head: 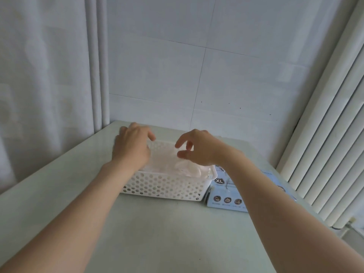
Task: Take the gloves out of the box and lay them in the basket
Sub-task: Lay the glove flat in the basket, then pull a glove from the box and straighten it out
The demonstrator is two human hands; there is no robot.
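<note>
Two hands over basket (163,186): right hand (199,149) part-open, empty, box (226,201) just to its right; left hand (131,146) grip unclear.

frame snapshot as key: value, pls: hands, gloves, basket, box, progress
basket: white, perforated, on the table
box: blue, marked XL, just right of the basket
gloves: translucent pile lying in the basket
left hand: over the basket's far left part, fingers curled; grip unclear
right hand: over the basket's right part, thumb and forefinger apart; grip unclear
progress: some gloves already in the basket
</note>
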